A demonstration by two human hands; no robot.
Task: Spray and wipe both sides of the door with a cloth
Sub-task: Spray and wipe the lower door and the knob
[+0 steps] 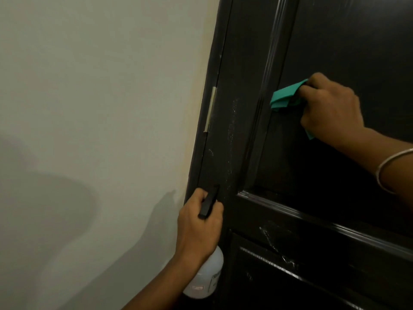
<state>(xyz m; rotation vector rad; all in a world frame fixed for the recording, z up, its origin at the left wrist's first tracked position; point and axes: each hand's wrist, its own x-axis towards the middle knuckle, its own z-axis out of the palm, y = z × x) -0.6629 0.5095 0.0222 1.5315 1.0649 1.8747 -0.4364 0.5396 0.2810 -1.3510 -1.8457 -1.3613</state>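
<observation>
On the dark door (317,153), right hand (330,106) squeezing a green cloth (287,96), pressed flat on the upper panel. Lower down by the door's edge, left hand (197,227) wrapped round a spray bottle (207,276). Beside it, pale wall (100,108) and hinge (211,109).

The wall (89,130) is on the left and the door (335,209) is on the right. A hinge (211,109) sits between them. The right hand (330,108) is up high on the door's top panel, with the cloth (285,97) under it against the door. The left hand (199,227) is lower down, by the door's left edge. The spray bottle (206,278) hangs below that hand.
</observation>
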